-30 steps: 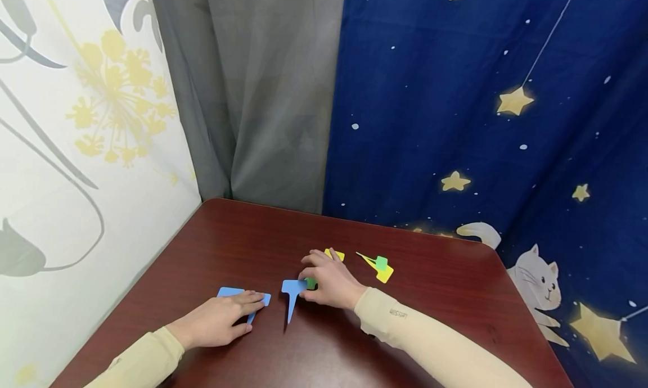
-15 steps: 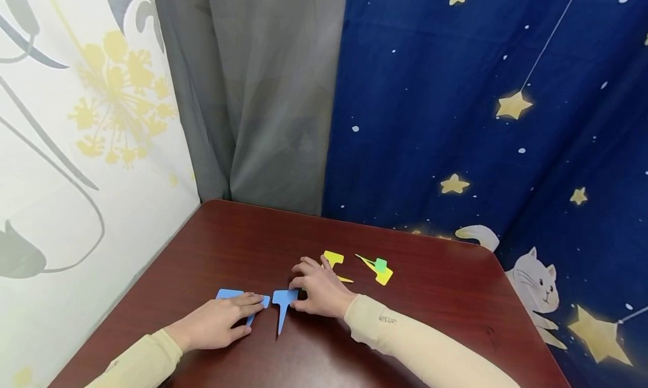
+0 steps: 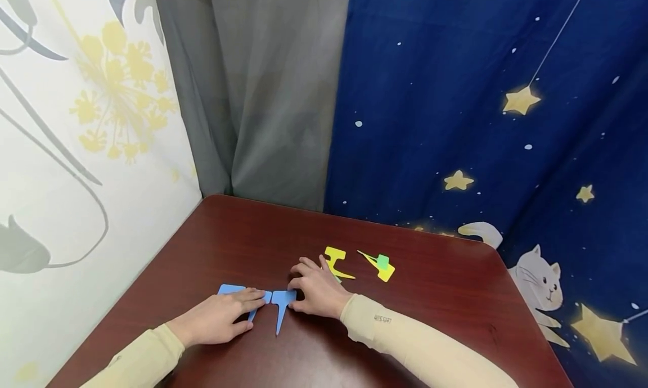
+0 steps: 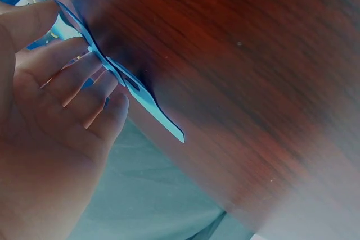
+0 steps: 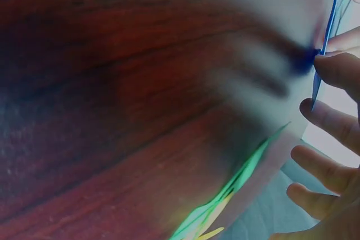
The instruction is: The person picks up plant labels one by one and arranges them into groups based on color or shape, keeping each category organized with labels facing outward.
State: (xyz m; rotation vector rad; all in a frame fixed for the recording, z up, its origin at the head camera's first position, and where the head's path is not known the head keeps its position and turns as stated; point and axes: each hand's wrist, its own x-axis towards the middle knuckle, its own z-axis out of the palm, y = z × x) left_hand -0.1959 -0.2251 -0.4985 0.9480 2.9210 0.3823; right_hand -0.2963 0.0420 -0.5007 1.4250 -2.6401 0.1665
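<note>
My right hand [image 3: 320, 289] pinches the right edge of a blue T-shaped plant label [image 3: 281, 303] between thumb and forefinger; its pointed stem is towards me. In the right wrist view the blue label [image 5: 328, 32] shows edge-on at the fingertips. Close to its left side lies another blue plant label [image 3: 253, 315], partly covered by my left hand [image 3: 217, 319]. The fingers of that hand lie extended over it, pressing it to the table. A further blue label [image 3: 231, 288] shows beyond these fingers. The left wrist view has the blue labels [image 4: 149, 102] side by side, edge-on.
Behind my right hand lies a yellow label [image 3: 335, 254], with a bit of green beside it. Farther right, a small green label [image 3: 383, 262] overlaps a yellow one [image 3: 387, 273]. The dark red table [image 3: 435, 320] meets a white patterned wall and curtains.
My right hand has drawn the blue label leftward and slightly nearer, up beside the one under my left hand. The yellow and green labels behind it are more exposed. My left hand stays in place.
</note>
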